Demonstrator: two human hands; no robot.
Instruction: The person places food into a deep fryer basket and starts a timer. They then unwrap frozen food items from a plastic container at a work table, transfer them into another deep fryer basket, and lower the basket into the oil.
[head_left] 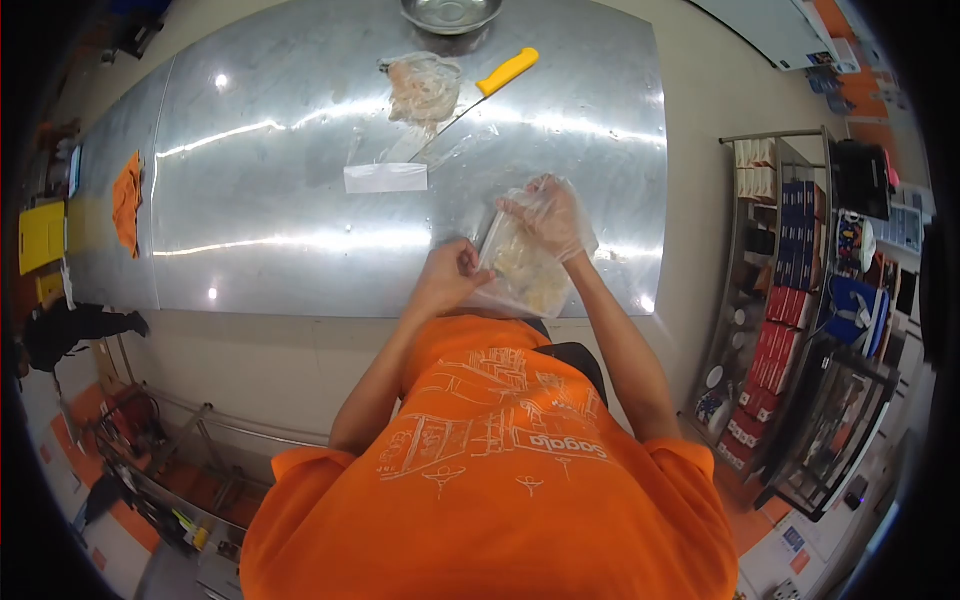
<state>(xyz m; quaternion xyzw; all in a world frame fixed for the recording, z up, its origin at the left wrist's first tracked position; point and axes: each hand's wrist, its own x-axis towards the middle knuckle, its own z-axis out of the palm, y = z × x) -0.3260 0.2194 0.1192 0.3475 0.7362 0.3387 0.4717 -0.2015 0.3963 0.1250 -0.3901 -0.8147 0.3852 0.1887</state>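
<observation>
Plastic and see-through, the bag of pale pieces (528, 280) is between my hands near the steel tabletop (300, 200) edge, long axis pointing away from me. My left hand (452, 277) pinches its left side; my right hand (552, 225) half-curls amid film at its far end, hold unclear.

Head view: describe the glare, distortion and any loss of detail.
Head view: wide-angle distortion, with black rounded corners and the shelf rack leaning; white glare streaks and small bright spots on the metal table; sheen and creases on the clear bag obscure its contents; fine detail is soft near the outer edges.
</observation>
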